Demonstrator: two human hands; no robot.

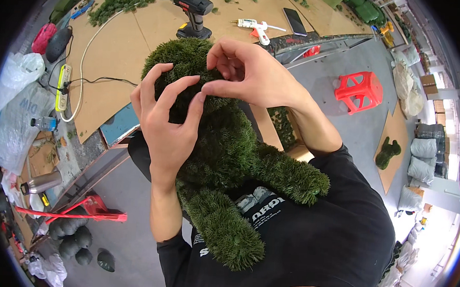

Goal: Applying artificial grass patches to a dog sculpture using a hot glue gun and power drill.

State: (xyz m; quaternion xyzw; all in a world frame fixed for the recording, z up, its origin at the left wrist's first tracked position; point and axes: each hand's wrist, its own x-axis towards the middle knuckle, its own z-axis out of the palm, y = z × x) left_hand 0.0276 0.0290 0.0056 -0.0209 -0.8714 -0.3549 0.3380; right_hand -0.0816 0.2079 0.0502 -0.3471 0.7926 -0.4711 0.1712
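Note:
A green artificial-grass animal figure leans against my chest, its round head away from me and two stubby limbs toward me. My left hand curves around the left side of its head, fingers spread against the tufts. Over the head's right side is my right hand, fingers curled and thumb stretched toward my left one. The thumb tips meet or nearly meet above the greenery. Whatever lies between the right fingertips is too small or hidden to tell.
Beyond the figure, a workbench holds a cordless drill, a hot glue gun, a phone and green sprigs. A power strip lies left. Red stools and a smaller green figure are on the floor.

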